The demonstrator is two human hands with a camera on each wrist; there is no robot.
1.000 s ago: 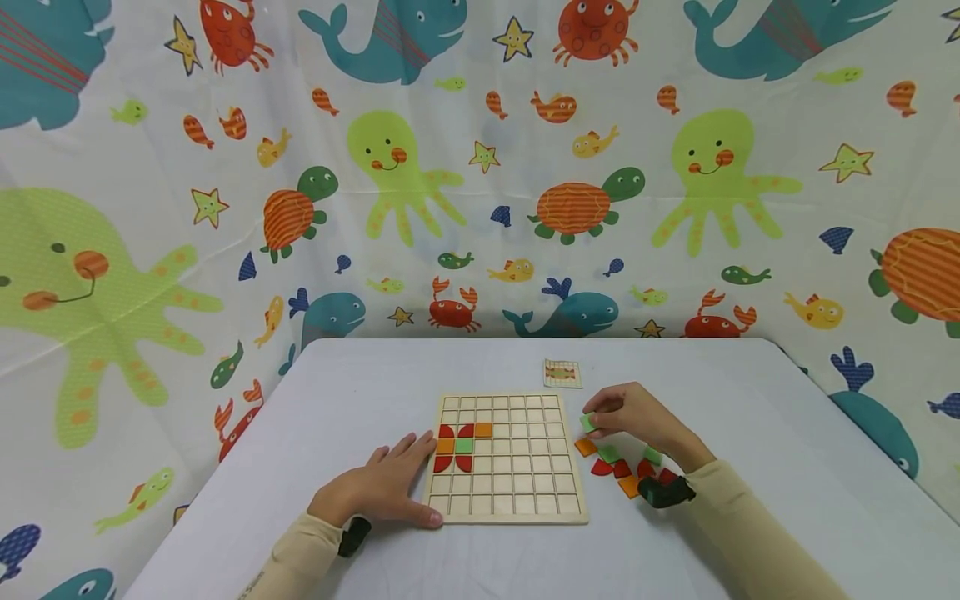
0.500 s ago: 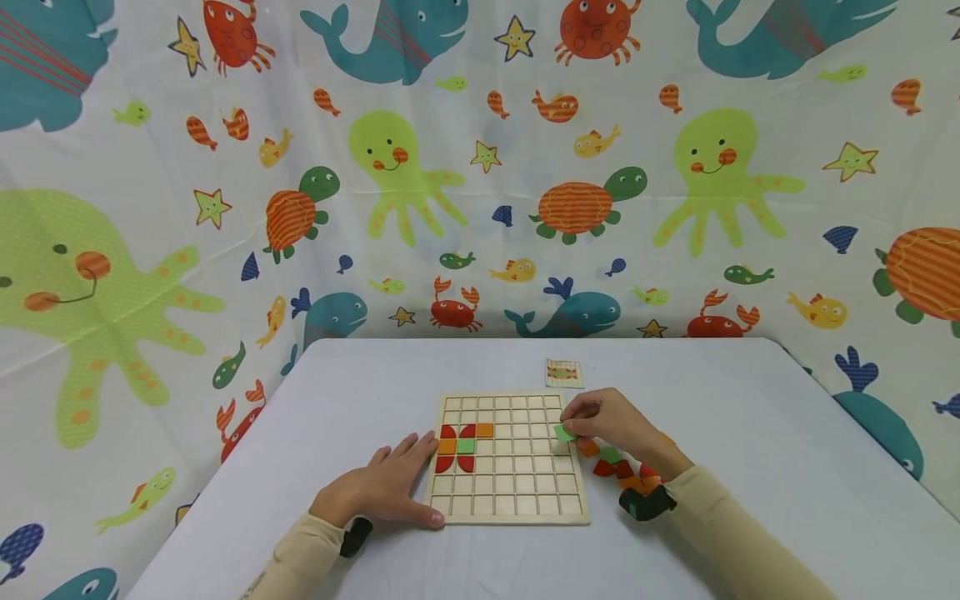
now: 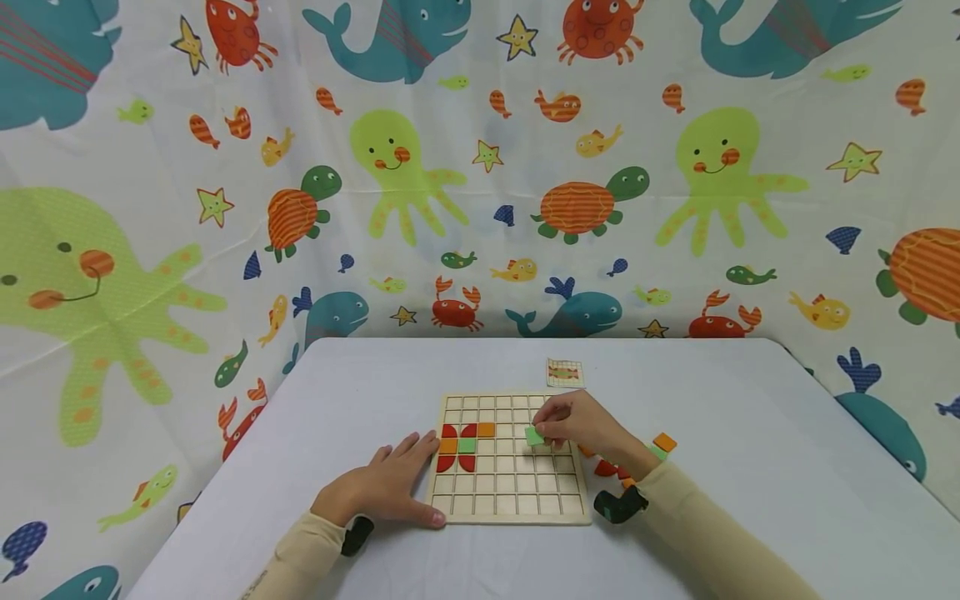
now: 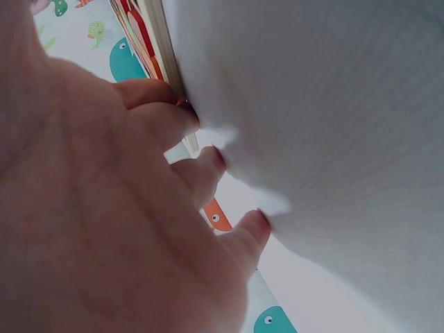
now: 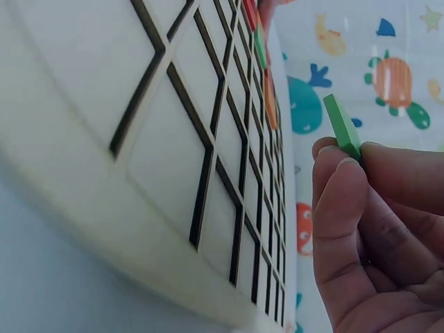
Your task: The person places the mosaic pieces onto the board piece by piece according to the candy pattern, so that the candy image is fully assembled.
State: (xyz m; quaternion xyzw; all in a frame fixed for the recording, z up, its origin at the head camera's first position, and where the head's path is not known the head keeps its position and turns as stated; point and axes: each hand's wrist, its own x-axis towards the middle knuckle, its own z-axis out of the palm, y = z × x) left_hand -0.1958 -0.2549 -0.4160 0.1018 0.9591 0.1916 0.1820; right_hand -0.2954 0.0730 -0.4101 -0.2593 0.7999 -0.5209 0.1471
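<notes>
Left hand: (image 3: pixel 381 483) fingers spread, gripping nothing, resting against the board's left edge; same spot as a second ago
Laid tiles: (image 3: pixel 467 445) seven in the left columns, four red, two orange, one green; unchanged
Board: (image 3: pixel 526 505) flat before the person, most cells bare
Green tile: (image 3: pixel 534 436) raised over the right half of the board, not in a cell; the step looks like carrying it to a place, and the next move calls for squaring it to a cell and lowering it; a second ago it was off the right edge
Card: (image 3: pixel 565 373) beyond the board, likely the pattern to check
Right hand: (image 3: pixel 581 423) pinching the green tile, farther left than before
Loose tiles: (image 3: pixel 605 468) right of the board, partly hidden by the arm
</notes>
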